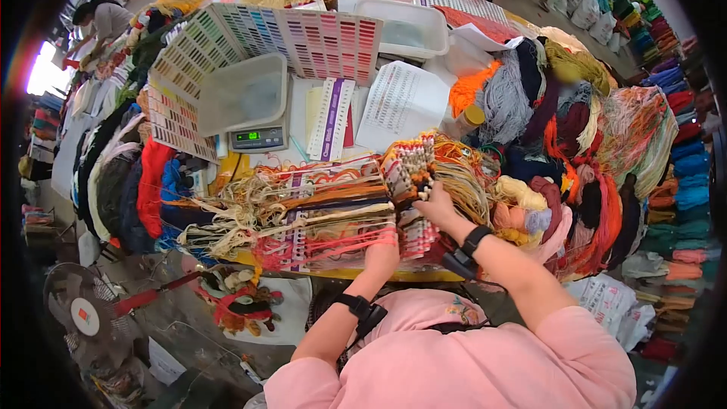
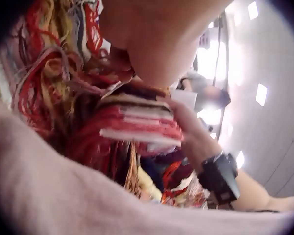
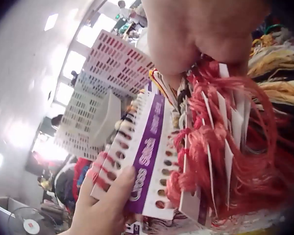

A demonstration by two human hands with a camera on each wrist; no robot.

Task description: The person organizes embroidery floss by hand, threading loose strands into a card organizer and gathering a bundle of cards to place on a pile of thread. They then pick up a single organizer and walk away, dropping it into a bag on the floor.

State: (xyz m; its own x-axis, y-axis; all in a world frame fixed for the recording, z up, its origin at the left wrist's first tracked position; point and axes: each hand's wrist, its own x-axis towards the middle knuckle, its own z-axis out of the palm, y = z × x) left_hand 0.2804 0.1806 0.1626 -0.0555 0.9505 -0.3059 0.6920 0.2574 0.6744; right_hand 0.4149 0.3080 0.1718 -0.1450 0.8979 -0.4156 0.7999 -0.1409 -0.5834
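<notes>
Head view: both hands on 1 fanned stack of cards (image 1: 405, 182) at the near edge of the counter (image 1: 303, 270), between the scale (image 1: 257, 136) and the yarn heap (image 1: 575, 129). The left hand (image 1: 382, 246) sits at the stack's near end. The right hand (image 1: 435, 203) is at its right edge, fingers curled. Hands close together; cannot tell if they touch.

Right wrist view adds detail. Cards are stiff white board, each with 1 row of punched holes and a loop of thread (image 3: 225, 161) through each hole. The front card has a purple stripe. The left hand (image 3: 105, 208) grips that card, thumb flat on its face. The right hand (image 3: 201, 34) pinches into the red-threaded cards, fingertips hidden among them.

Left wrist view, blurred: only card edges, thin stacked layers with a red fringe. A black wrist strap (image 2: 218, 176) shows on the right arm beyond the stack.

Head view only: colour charts (image 1: 303, 38) of small swatches in a grid behind the scale, a clear tray (image 1: 242, 91) on it, a printed sheet (image 1: 401, 102), a fan (image 1: 83, 310) on the floor.
</notes>
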